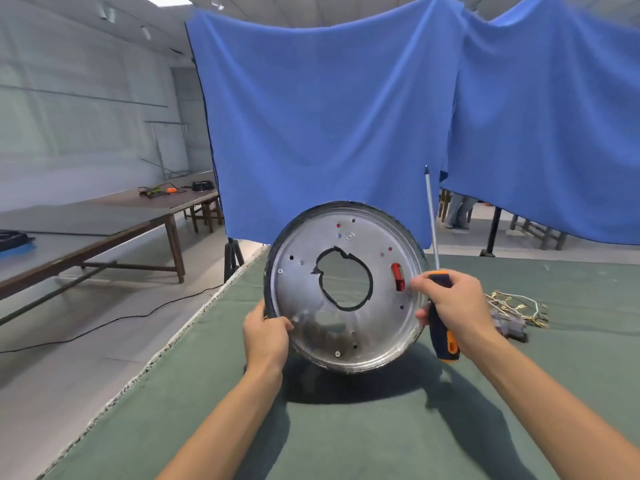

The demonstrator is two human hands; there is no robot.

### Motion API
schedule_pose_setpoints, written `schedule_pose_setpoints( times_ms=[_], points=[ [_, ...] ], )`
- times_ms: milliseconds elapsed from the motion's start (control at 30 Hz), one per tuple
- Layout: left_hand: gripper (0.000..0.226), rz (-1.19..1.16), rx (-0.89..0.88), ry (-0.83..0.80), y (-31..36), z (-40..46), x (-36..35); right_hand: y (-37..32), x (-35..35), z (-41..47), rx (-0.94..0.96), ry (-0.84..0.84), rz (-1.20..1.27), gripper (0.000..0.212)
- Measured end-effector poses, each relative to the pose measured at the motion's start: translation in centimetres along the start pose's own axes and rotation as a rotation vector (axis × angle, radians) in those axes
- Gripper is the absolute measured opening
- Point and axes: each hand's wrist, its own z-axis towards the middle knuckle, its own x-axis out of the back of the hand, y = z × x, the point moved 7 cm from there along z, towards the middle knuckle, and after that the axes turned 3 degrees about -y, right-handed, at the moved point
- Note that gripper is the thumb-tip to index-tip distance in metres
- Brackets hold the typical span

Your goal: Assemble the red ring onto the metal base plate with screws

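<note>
A round, shallow silver metal base plate (346, 285) with a ragged central hole is held upright over a green felt-covered table (346, 427), its lower edge near or perhaps touching the felt. The left hand (266, 336) grips its lower-left rim; the right hand (450, 306) clasps a blue-and-orange-handled screwdriver (437, 299), shaft upward, at its right rim. Red plastic (398, 276), likely the ring behind, shows through a slot; a tangle of wires (512, 313) lies right.

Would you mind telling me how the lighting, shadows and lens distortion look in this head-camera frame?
Head view: light from above throws dark shadows of both arms and the metal base plate onto the green table cover; the plate's lower face shows smeared glare; wide-angle distortion bends the blue cloth and table edges; the left background is soft and washed out; the left hand, right hand and screwdriver are fairly sharp.
</note>
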Motion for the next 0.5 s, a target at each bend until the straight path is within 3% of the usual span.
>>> schedule_pose_setpoints(
  times_ms=[133, 333, 367, 433, 500],
  points=[
    [0.033, 0.014, -0.012, -0.094, 0.2, -0.5, 0.4, 0.4, 0.6, 0.3, -0.014, 0.098, -0.001, 0.009],
    [0.052, 0.041, -0.046, -0.135, 0.4, -0.8, 1.1, 0.7, 0.4, 1.3, -0.104, -0.01, -0.099, 0.012],
    [0.049, 0.088, -0.071, -0.159, 0.7, -0.8, 1.0, 0.7, 0.5, 1.5, -0.095, 0.012, -0.131, 0.013],
    [0.023, 0.188, -0.102, -0.208, 1.8, -0.7, 0.6, 0.5, 0.5, 1.7, -0.068, 0.042, -0.214, 0.014],
    [0.033, 0.239, -0.095, -0.199, 2.9, -0.5, 0.5, 0.5, 0.2, 1.8, -0.047, 0.044, -0.274, 0.016]
  ],
)
